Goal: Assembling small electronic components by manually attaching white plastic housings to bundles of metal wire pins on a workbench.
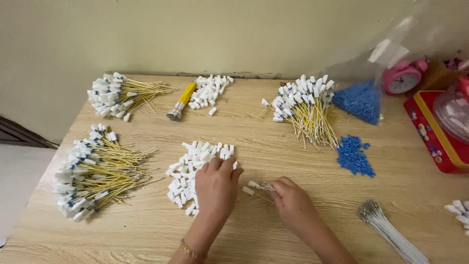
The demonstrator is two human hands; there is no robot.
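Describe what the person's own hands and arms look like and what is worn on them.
Both forearms are bare, with no sleeves in view and no gloves. The left hand has a thin gold-coloured chain bracelet at the wrist. The right hand shows no ring, watch or band. The fingernails that show look short and unpainted.

It looked like a home turned piecework station: a light wood-grain desk (293, 156) stood against a plain cream wall (195, 34), a pink round alarm clock (402, 78) and a red rectangular tin box (430, 132) sat far right, beside sorted piles of small assembly parts.
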